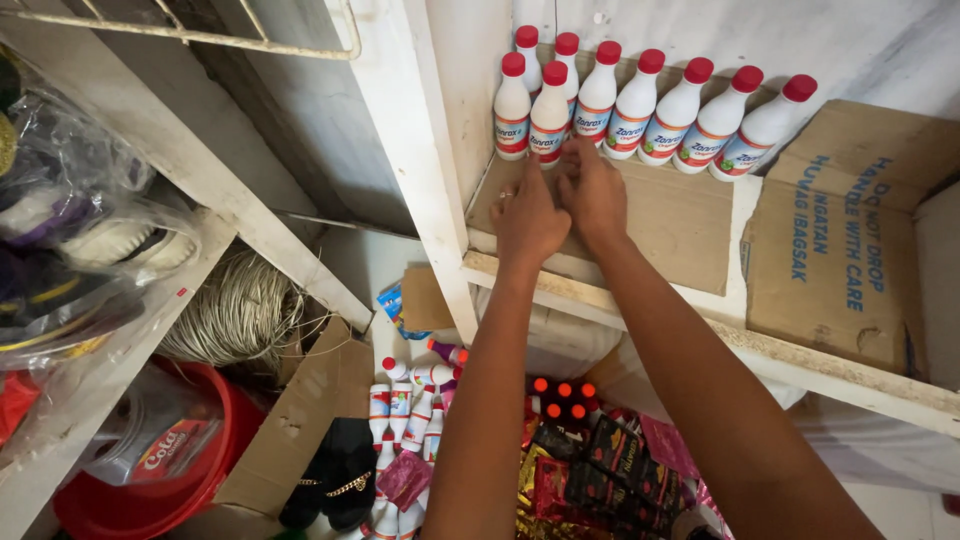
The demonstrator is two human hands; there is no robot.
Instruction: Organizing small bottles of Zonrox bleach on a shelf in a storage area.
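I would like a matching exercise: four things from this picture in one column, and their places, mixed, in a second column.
Things:
1. white bottles
2. cardboard box
3. red tub
4. coil of cord

Places:
A. low on the left, under the shelf
B. in a row at the back of the shelf, by both hands
C. right end of the shelf
D. behind the slanted board, above the red tub

Pairs: 1-B, 2-C, 3-A, 4-D

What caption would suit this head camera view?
Both hands, left hand and right hand, reach white red-capped bottles lined on a shelf.
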